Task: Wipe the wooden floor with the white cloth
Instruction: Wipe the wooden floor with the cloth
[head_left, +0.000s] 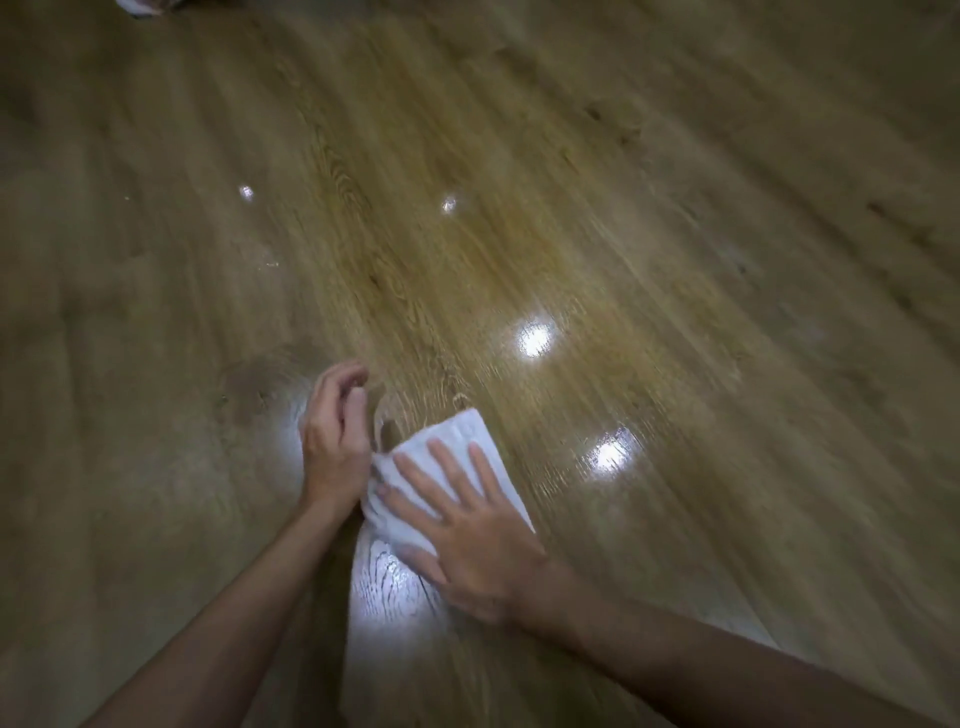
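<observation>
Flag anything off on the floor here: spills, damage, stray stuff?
Small whitish flecks lie on the floor far left of the cloth, possibly droplets or residue; too blurred to tell. The bright patches are glare. No damage shows. The right hand presses the cloth flat.

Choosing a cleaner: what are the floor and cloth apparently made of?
Floor: wood or wood-look laminate, glossy; grain lines and bright lamp reflections show. Cloth: white woven fabric, probably cotton, matte, soft creases under the right hand.
</observation>
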